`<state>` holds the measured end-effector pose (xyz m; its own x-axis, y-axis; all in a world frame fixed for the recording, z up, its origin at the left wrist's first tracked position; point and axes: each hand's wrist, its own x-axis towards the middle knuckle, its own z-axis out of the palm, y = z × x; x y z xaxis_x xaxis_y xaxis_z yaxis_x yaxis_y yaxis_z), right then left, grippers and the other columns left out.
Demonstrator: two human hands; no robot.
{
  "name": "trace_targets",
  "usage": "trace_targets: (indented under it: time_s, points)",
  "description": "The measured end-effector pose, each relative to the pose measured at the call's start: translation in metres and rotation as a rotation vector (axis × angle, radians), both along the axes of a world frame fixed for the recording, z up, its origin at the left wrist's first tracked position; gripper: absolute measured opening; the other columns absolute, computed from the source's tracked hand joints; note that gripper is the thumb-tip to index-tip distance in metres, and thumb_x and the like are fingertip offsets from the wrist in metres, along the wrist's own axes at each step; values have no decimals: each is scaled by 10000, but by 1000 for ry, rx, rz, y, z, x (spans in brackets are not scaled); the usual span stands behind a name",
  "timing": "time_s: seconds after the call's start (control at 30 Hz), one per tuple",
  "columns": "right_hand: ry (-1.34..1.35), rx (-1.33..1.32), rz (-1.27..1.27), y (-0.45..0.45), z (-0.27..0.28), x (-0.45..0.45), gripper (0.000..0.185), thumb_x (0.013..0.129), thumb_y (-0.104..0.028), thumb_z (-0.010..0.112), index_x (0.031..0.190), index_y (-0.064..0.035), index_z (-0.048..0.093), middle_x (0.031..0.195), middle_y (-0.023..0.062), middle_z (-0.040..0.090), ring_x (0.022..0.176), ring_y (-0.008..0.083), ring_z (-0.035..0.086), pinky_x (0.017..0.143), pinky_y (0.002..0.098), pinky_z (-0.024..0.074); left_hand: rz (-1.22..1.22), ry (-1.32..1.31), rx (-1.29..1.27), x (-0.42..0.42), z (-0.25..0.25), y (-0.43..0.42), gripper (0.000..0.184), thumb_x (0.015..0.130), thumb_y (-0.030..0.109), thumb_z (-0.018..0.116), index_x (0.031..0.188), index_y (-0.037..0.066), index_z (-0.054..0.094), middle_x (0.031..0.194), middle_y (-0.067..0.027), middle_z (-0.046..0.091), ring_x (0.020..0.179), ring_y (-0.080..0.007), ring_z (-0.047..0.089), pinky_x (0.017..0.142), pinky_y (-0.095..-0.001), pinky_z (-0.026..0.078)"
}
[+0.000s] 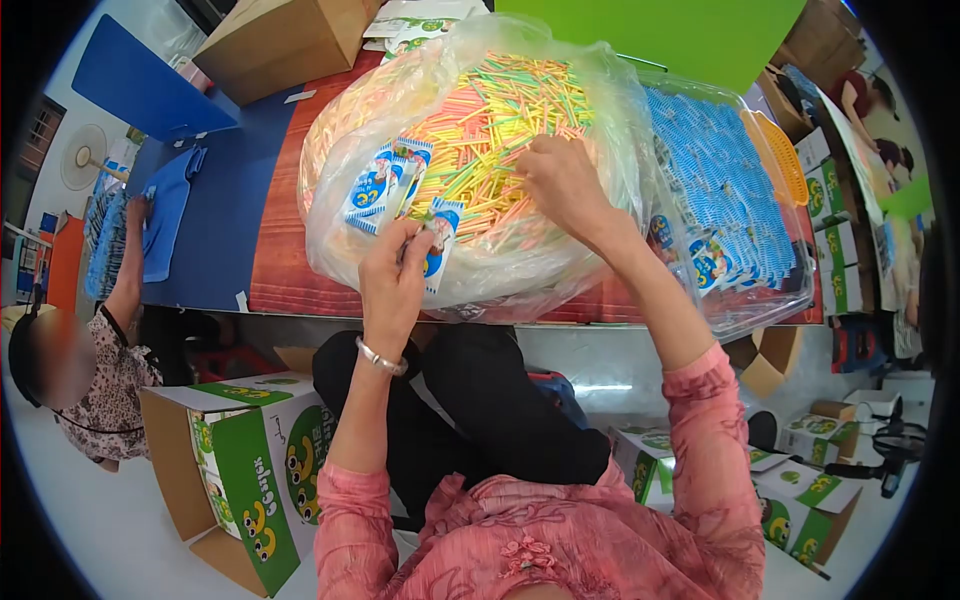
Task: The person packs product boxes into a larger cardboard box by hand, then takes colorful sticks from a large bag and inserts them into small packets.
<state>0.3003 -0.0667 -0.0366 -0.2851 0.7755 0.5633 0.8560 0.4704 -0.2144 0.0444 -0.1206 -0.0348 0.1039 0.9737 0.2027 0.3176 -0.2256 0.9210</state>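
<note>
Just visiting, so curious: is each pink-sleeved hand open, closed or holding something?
Left hand: closed, pinching a blue-and-white plastic packet.
Right hand: curled over thin multicoloured sticks; grip unclear.

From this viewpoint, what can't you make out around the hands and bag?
Head view: whether the right hand holds any sticks; its back hides this.
Head view: part of the packet, covered by the left hand.
Head view: most of the floor of the tray, under blue packets.
</note>
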Motion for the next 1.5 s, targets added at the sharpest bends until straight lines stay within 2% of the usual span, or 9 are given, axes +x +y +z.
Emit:
trace_targets:
  time_s: [0.1,0.2,0.53,0.77,0.93,1.03,1.13,1.3,1.5]
  points:
    - [-194,-5,-3,7,-3,0,55,770,-24,611,775,-28,666,846,147,618,860,321,634,775,437,485,45,165,132,10,2,17,150,934,126,638,967,-21,646,850,-157,670,747,-275,655,667,-370,483]
    - [-263,-62,60,12,-3,0,64,777,-2,596,788,-13,658,888,161,608,891,325,632,785,435,501,90,337,282,19,-6,31,161,920,149,646,958,-8,653,867,-189,665,814,-368,638,700,-438,476]
    - [-252,-378,265,28,-3,11,108,817,-42,612,905,20,597,987,185,572,937,369,613,803,451,506,68,554,416,25,-31,35,324,845,170,725,1120,31,626,981,-168,639,966,-385,582,851,-471,437]
    - [54,-223,255,26,-12,26,149,829,-97,646,916,2,576,923,168,554,894,358,586,754,445,480,220,655,477,32,-10,28,479,820,205,766,1247,67,597,1090,-149,593,1062,-339,542,896,-481,405]
    - [341,-328,71,31,13,28,168,821,-136,683,822,6,593,733,82,526,717,226,542,642,354,435,70,235,485,45,6,43,326,884,155,709,1154,-11,636,1074,-167,621,1029,-342,570,913,-430,436]
    - [571,-459,90,33,30,21,224,841,-158,693,729,-1,578,654,8,514,629,115,477,574,302,386,-57,-142,166,64,5,55,312,945,182,662,1175,-24,618,1100,-167,631,1061,-278,583,925,-366,445]
    - [778,-659,173,28,37,4,221,864,-157,688,721,-18,590,641,-12,551,579,66,473,527,276,382,-222,-341,-24,79,15,57,334,1053,294,517,1210,6,584,1047,-52,613,955,-107,544,827,-260,440]
    - [693,-758,129,27,22,-22,143,858,-86,633,767,25,637,644,47,605,563,112,543,516,291,439,-430,-851,-373,90,-18,62,376,1084,379,425,1161,46,581,1003,-8,587,874,-71,523,772,-264,445]
    - [489,-816,211,9,28,-27,193,798,3,619,974,80,639,789,112,679,715,149,646,626,317,526,-301,-1056,-557,92,-16,53,237,1063,249,498,1162,48,575,1067,-39,630,969,-142,627,823,-331,539]
